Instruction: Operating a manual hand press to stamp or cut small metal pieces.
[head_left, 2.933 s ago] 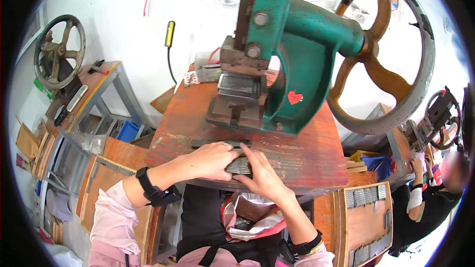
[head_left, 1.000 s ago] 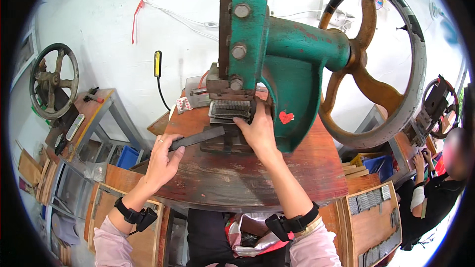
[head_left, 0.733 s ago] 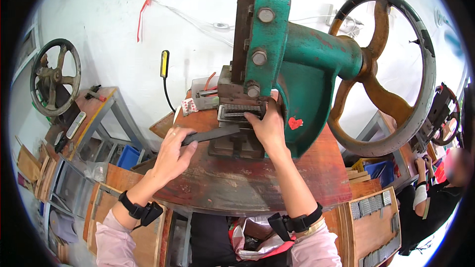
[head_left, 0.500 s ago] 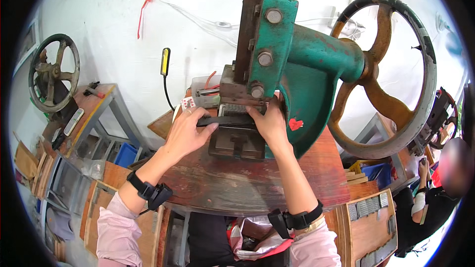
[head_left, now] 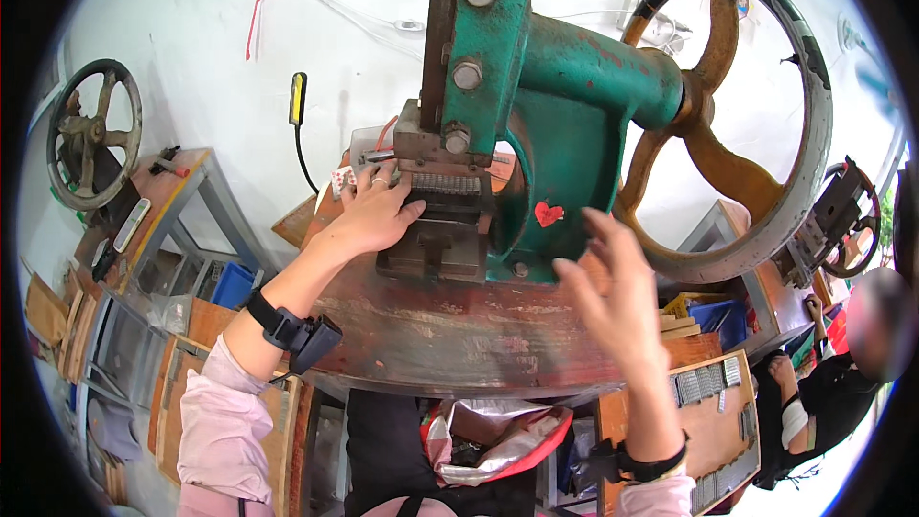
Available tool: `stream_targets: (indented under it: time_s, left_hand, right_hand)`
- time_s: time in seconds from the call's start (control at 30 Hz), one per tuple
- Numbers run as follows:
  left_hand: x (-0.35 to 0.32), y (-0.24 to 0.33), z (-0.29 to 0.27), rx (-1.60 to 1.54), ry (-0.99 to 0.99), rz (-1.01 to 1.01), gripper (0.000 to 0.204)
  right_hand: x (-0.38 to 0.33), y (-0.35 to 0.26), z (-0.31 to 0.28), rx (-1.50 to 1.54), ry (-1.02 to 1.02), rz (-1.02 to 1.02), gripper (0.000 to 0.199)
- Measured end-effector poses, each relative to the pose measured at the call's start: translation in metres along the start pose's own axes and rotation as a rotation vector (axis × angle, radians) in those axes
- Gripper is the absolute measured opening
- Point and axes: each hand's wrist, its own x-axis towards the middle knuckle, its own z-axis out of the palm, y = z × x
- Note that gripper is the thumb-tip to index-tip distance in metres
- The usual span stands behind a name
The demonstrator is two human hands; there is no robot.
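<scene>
A green hand press (head_left: 574, 158) stands on the wooden table, its large handwheel (head_left: 817, 115) at the right. Under its ram block (head_left: 431, 146) is a row of small ridged metal pieces (head_left: 448, 184), with a dark metal die block (head_left: 431, 257) in front. My left hand (head_left: 375, 213) rests at the left end of that row, fingers stretched and thumb apart over the die's edge. My right hand (head_left: 617, 297) is in the air right of the press, below the handwheel's left side, with fingers spread and nothing visible in them.
A wooden tray (head_left: 713, 431) with rows of grey metal pieces is at lower right. A silver-and-red bag (head_left: 498, 445) lies open at my lap. A second handwheel (head_left: 96, 134) is at far left, and a person (head_left: 823, 402) sits at far right.
My right hand has left the die and moved right and toward me, opening. The dark bar both hands held is no longer lifted. My left hand stays at the die; the view has shifted.
</scene>
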Motion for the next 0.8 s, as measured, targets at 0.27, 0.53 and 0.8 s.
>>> stream_targets:
  time_s: [0.27,0.53,0.8]
  left_hand:
    - [0.003,-0.007,-0.002,-0.034,-0.07,-0.036,0.062]
    - [0.001,0.0,-0.01,-0.006,-0.092,-0.079,0.062]
    - [0.002,-0.005,0.001,0.018,-0.037,-0.036,0.06]
  right_hand:
    - [0.025,-0.023,-0.119,-0.212,0.288,-0.249,0.034]
    - [0.135,-0.018,-0.192,-1.166,0.66,-0.323,0.05]
    - [0.218,-0.013,-0.221,-0.572,0.138,0.496,0.058]
